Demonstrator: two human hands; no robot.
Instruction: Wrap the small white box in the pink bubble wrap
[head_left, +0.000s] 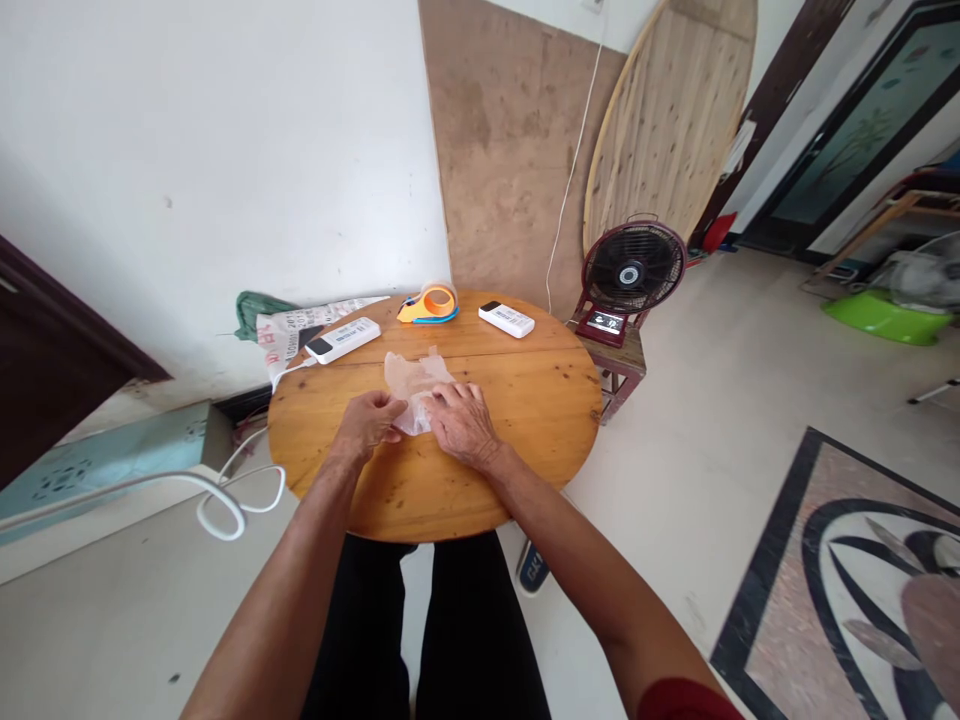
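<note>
A crumpled clear plastic bag point(415, 381) lies near the middle of a round wooden table point(540, 400). My left hand point(367, 422) rests at the bag's left edge with its fingers curled, pinching the plastic. My right hand point(463, 421) lies on the bag's near right corner, fingers pressed down flat on it. Both hands touch the bag and each other's fingertips nearly meet.
Farther back on the table sit an orange tape dispenser point(430, 304), one white remote point(506, 319) to the right and another point(343, 340) to the left with a white cable point(225, 500) trailing off. A small fan point(632, 268) stands on a stool at right. Newspaper point(300, 325) lies at back left.
</note>
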